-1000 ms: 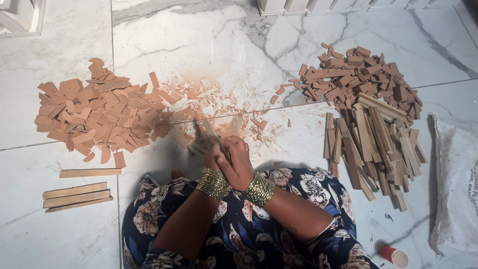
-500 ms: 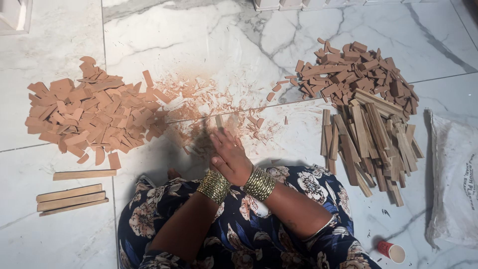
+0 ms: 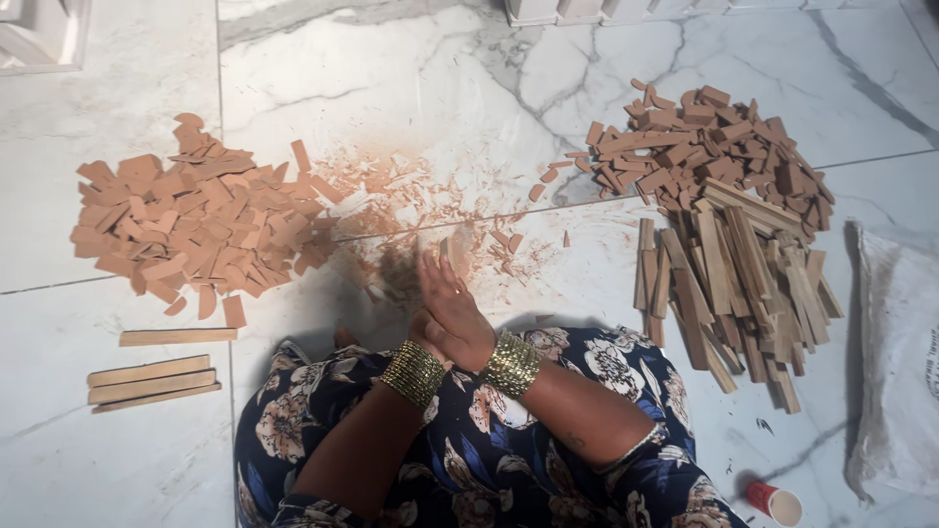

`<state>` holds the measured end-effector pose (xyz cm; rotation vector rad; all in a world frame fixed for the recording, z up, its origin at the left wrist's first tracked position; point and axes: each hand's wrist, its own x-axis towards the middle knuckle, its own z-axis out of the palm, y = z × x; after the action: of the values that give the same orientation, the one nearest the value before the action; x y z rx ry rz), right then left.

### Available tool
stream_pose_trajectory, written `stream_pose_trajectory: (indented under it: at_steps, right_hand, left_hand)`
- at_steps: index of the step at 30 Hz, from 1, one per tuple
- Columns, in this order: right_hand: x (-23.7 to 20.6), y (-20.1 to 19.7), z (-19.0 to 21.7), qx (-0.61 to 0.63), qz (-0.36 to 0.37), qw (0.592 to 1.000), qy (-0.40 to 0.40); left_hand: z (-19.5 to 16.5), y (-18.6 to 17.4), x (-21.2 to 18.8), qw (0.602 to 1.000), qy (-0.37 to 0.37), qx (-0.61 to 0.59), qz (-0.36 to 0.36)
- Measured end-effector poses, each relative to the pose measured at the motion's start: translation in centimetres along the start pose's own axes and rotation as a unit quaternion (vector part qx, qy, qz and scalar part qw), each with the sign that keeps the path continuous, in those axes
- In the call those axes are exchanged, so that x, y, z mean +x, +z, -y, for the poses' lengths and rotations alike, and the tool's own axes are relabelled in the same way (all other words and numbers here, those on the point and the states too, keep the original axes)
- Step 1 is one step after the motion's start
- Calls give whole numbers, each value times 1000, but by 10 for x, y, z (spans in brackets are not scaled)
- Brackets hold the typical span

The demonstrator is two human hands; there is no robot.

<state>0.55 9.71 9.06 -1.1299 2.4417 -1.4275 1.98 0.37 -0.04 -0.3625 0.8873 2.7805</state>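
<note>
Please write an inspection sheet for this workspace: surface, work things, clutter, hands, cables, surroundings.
Surface: white marble floor dusted with reddish crumbs.
Job's things: pile of short clay-coloured pieces on the left; long wooden strips and a heap of brown pieces on the right; four strips laid apart lower left.
Clutter: small red cup; white sack.
Hands: right hand lies over the left hand, fingers straight; gold bangles on both wrists.
Cables: nothing seen.
Surroundings: white frame at top left.
</note>
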Motion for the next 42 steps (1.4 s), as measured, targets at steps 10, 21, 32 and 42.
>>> stream_pose_trajectory:
  at_steps: [10, 21, 32, 42]
  right_hand:
    - [2, -25, -8, -92, 20, 994, 47]
    - [-7, -10, -4, 31, 34, 998, -40]
    - [7, -36, -30, -80, -116, 988, 63]
    - [-7, 9, -1, 41, 16, 999, -26]
  left_hand:
    - [-5, 43, -5, 892, 360, 271, 27]
    - [-27, -14, 20, 999, -8, -36, -6]
    - [0, 26, -21, 922, -191, 319, -104]
    - [-18, -14, 32, 998, -50, -46, -17]
